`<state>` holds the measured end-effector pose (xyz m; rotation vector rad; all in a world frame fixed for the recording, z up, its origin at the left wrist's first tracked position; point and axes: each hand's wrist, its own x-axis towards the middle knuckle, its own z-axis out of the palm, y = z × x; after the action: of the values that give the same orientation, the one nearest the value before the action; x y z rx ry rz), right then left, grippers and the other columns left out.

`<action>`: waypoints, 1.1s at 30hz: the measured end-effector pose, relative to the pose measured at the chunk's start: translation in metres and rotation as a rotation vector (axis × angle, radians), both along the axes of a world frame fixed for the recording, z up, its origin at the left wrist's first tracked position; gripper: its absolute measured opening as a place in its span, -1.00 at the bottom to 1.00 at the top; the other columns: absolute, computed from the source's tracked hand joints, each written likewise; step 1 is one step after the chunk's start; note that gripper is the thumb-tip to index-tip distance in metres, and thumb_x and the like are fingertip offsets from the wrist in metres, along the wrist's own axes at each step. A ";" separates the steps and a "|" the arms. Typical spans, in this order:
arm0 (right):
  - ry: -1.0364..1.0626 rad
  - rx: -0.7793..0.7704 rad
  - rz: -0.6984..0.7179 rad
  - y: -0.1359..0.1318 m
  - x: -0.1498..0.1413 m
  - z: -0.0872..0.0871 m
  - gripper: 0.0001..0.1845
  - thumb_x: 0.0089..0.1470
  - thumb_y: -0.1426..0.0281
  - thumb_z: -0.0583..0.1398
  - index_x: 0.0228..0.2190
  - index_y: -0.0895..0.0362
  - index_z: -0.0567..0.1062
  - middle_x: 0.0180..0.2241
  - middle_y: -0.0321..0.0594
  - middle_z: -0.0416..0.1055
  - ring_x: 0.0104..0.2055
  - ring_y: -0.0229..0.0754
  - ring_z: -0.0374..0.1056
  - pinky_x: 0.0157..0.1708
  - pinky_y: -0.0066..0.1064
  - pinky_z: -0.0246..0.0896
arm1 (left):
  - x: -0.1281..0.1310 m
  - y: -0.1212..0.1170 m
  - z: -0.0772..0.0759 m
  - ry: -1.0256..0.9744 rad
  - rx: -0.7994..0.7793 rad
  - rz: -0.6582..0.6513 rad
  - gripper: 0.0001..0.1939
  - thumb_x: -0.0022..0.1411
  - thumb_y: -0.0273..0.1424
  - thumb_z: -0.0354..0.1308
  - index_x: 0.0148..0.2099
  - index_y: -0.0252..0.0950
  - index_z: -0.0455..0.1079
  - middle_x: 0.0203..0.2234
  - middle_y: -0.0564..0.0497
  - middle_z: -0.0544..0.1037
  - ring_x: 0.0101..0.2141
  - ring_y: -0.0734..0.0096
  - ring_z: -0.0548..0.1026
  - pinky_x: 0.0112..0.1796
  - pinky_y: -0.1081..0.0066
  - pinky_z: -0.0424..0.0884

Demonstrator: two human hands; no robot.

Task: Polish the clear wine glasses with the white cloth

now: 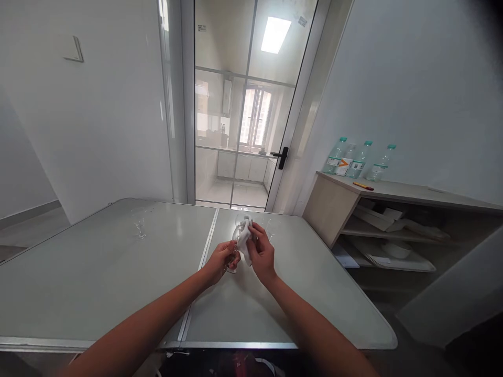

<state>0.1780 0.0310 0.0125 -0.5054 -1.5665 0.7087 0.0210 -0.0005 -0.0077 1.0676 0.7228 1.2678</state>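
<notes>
Over the middle of the table, my left hand (pixel 223 261) is closed around the stem of a clear wine glass (pixel 237 233). The glass is tilted, its round foot low beside the fingers and its bowl up and away from me. My right hand (pixel 261 251) pinches a white cloth or tissue (pixel 244 238) and presses it against the bowl. The cloth hangs down between both hands and hides part of the glass. Another clear glass (pixel 273 226) appears just behind my right hand, partly covered. Farther left, a clear glass (pixel 140 228) is on the table, its outline faint.
The grey-green table (pixel 98 283) has a metal seam and edge strips. To the right stands a wooden shelf unit (pixel 330 207) with several plastic bottles (pixel 358 161) and an orange pen (pixel 363 186) on top. Behind the table is a glass door (pixel 223 47) with a black handle (pixel 282 157).
</notes>
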 end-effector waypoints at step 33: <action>0.016 -0.159 -0.011 -0.012 -0.014 -0.010 -0.50 0.40 0.23 -0.01 0.30 -0.06 0.29 0.26 -0.20 0.31 0.27 0.00 0.27 0.21 -0.08 0.27 | -0.004 0.001 0.011 0.271 0.138 0.170 -0.56 0.34 0.02 0.05 -0.21 -0.30 0.34 -0.65 0.13 0.43 -0.69 0.54 0.30 -0.57 0.51 0.16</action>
<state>0.1640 0.0191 0.0024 -0.6234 -1.4986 0.8310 0.0169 0.0002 0.0031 1.3304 0.9583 1.3463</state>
